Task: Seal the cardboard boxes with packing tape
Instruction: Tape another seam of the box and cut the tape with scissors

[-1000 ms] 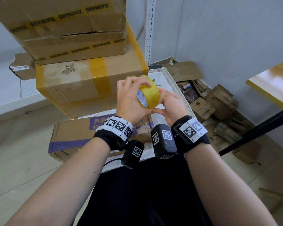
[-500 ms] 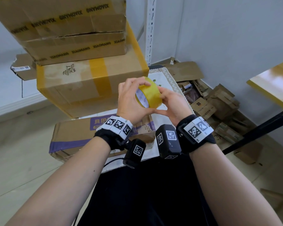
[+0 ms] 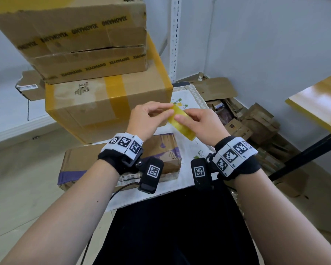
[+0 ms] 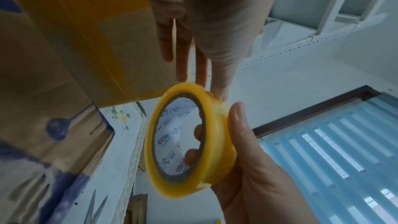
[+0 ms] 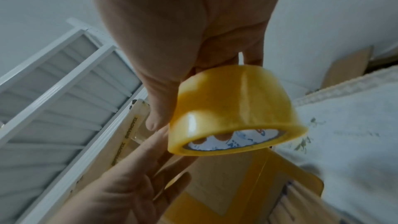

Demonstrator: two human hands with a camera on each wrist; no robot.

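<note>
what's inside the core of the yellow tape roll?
Two fingertips of the right hand hook into the tape roll core beside its printed white liner. The rest of those fingers is hidden behind the roll.

Round roll of translucent yellow plastic packing tape [image 5: 234,108]: glossy, smooth, with bright highlights; its core [image 4: 172,142] is white printed paper over brown card. Large brown corrugated cardboard box [image 3: 103,108]: matt, creased, bound with shiny yellow tape strips; part of its top face is scuffed pale. Flat brown cardboard box with purple print [image 3: 88,159]: matt, dented. White embroidered cloth [image 3: 185,100] on the table: soft, woven, with a scalloped edge. White perforated metal upright [image 3: 175,35]: painted, smooth. Yellow-edged wooden board [image 3: 317,100]: polished, reflective. Black fabric wrist straps [image 3: 239,169]: matt.
</note>
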